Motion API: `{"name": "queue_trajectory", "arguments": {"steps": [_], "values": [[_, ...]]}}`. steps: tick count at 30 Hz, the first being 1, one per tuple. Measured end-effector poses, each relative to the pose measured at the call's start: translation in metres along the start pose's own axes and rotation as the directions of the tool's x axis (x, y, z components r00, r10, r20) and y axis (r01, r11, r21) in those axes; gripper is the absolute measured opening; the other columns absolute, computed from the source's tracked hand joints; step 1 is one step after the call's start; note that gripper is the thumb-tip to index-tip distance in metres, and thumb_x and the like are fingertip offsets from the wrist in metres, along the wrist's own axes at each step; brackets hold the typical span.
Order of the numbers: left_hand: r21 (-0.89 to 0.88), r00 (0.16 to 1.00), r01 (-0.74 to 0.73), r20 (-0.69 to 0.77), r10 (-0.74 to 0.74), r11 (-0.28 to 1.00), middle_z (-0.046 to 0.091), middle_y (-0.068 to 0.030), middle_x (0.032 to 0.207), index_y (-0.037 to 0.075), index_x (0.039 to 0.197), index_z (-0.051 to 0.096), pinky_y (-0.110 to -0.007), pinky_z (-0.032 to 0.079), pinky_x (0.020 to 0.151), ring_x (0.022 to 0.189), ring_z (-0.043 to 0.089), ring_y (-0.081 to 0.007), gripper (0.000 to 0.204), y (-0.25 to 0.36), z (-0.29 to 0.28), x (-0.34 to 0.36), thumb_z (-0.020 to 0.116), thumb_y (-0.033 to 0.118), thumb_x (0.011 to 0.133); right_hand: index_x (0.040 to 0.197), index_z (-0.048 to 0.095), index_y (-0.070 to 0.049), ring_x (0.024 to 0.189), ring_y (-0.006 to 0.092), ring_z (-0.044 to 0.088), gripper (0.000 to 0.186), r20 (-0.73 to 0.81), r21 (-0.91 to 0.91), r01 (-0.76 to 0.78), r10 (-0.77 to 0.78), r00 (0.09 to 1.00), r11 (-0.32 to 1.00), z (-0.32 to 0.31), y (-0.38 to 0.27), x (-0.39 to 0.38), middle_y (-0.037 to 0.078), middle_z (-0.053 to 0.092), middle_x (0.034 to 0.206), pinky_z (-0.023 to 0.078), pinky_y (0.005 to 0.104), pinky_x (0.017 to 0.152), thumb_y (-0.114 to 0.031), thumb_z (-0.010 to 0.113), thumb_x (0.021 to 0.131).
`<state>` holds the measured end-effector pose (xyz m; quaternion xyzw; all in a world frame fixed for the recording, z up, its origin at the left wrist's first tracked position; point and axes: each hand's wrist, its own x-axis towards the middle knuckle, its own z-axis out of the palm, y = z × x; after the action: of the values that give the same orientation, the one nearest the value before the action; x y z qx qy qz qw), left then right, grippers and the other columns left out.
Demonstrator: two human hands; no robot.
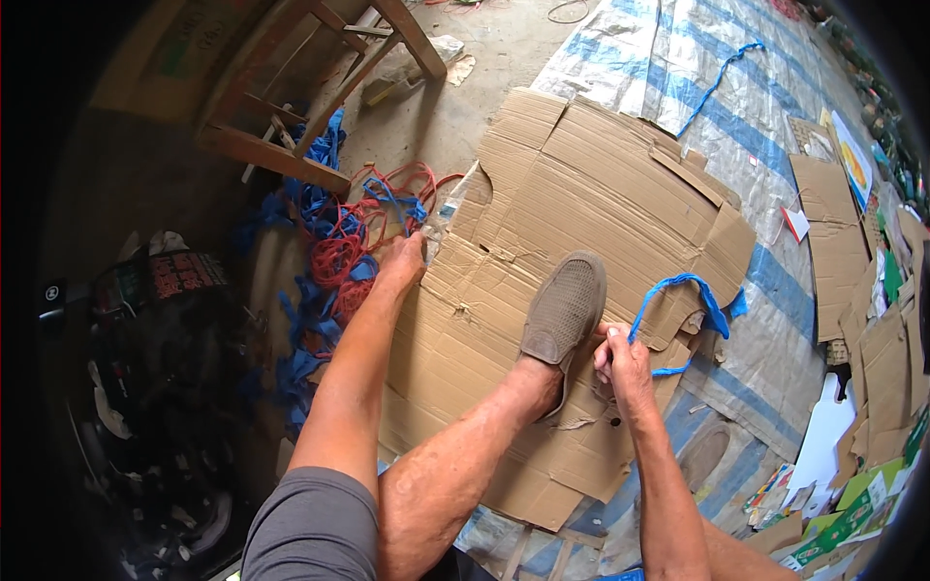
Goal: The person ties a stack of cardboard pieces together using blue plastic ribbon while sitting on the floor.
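Observation:
A stack of flattened brown cardboard (601, 184) lies on striped tarpaulin, with my foot in a grey slip-on shoe (562, 310) pressing on it. My right hand (620, 358) is closed around a twisted blue plastic strip (668, 286), which loops over the stack's right side. At the stack's left edge, beside some clear plastic, my left hand (402, 257) has its fingers closed; what they grip is unclear. Red cords (339, 261) and blue plastic strips (300, 378) are tangled left of the stack.
A wooden frame with legs (407, 44) stands upper left, and a dark bulky object (145, 407) lower left. More cardboard (823, 271) and paper scraps lie along the right. Another blue strip (722, 73) crosses the striped tarpaulin (775, 378).

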<state>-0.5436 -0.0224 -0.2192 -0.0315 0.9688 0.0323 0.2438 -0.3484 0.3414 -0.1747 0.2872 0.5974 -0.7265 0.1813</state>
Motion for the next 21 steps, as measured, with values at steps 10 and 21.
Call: {"name": "queue_trajectory", "arguments": {"steps": [10, 21], "values": [[-0.225, 0.996, 0.078, -0.035, -0.088, 0.971, 0.071, -0.0234, 0.106, 0.002, 0.101, 0.074, -0.043, 0.054, 0.086, 0.101, 0.067, -0.0414, 0.026, -0.003, 0.008, 0.014, 0.066, 0.004, 0.076, 0.111, 0.062, 0.001, 0.051, 0.0068, 0.045, 0.037, -0.008, -0.020, 0.026, -0.026, 1.000, 0.999, -0.003, 0.002, 0.001, -0.001, 0.054, 0.065, 0.037, 0.0231, 0.047, -0.030, 0.042, 0.104], [-0.905, 0.967, 0.201, 0.121, -0.225, 0.375, 0.072, -0.0089, 0.086, -0.003, 0.107, 0.070, -0.028, 0.056, 0.068, 0.072, 0.067, -0.0152, 0.028, -0.021, 0.000, 0.034, 0.072, -0.004, 0.079, 0.115, 0.056, 0.003, 0.051, 0.0083, 0.042, 0.037, 0.014, 0.003, -0.026, 0.026, 1.000, 1.000, 0.000, -0.008, -0.003, 0.001, 0.054, 0.065, 0.036, 0.0230, 0.047, -0.029, 0.042, 0.102]]}}
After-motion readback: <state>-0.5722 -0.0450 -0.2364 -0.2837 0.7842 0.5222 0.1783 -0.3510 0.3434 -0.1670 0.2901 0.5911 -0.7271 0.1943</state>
